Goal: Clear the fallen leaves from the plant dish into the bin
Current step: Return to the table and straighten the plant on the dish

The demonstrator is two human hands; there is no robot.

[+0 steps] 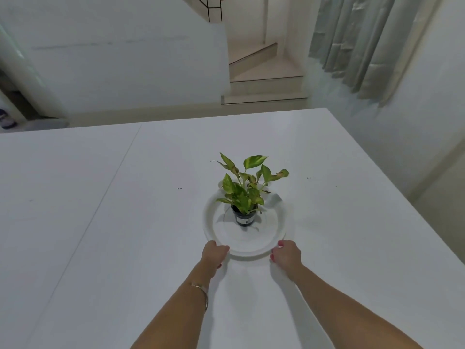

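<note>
Both hands (251, 254) grip dish (208, 222); plant (247, 187) upright.

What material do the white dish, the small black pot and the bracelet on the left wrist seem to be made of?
Dish: probably plastic or foam, matte white, with a thin, evenly moulded rim. Pot: likely thin plastic, black with a slight sheen and a printed label. Bracelet: looks like metal, a slim gold-toned band that catches the light. None is certain from sight alone.

A home interior: tiled stairs (264, 79), pale curtains (364, 46), white table (100, 222) with a potted houseplant (247, 190).
</note>
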